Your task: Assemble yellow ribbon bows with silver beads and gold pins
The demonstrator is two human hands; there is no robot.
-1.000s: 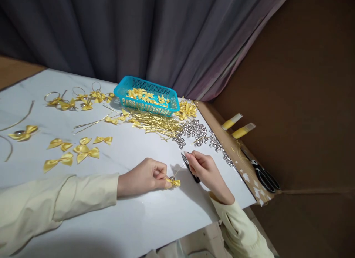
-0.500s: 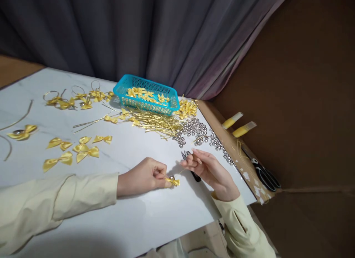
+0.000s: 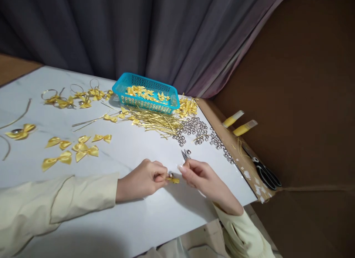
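My left hand (image 3: pixel 144 179) pinches a small yellow satin bow (image 3: pixel 173 180) just above the white tabletop. On top of the bow sits a round silver bell (image 3: pixel 171 175). Close by on the right, my right hand (image 3: pixel 201 175) has its fingers curled and thumb pressed in; whatever they hold is hidden or too thin to make out. Partly covered by that hand, small pointed snips (image 3: pixel 184 154) lie on the table with one loose silver bell (image 3: pixel 189 151) beside their tips.
A blue basket (image 3: pixel 118 88) holds yellow bows. Gold wire ties (image 3: pixel 158 121) and many silver bells (image 3: pixel 195 126) lie in front. Loose bows (image 3: pixel 57 160) are at left, finished ones with loops (image 3: pixel 65 101) behind. Black scissors (image 3: pixel 264 173) and yellow-filled tubes (image 3: pixel 245 128) rest along the right edge.
My right hand has turned over and its spread fingers have closed, now nearer the bow. The left hand keeps its pinch, with the bow and bell slightly tilted.
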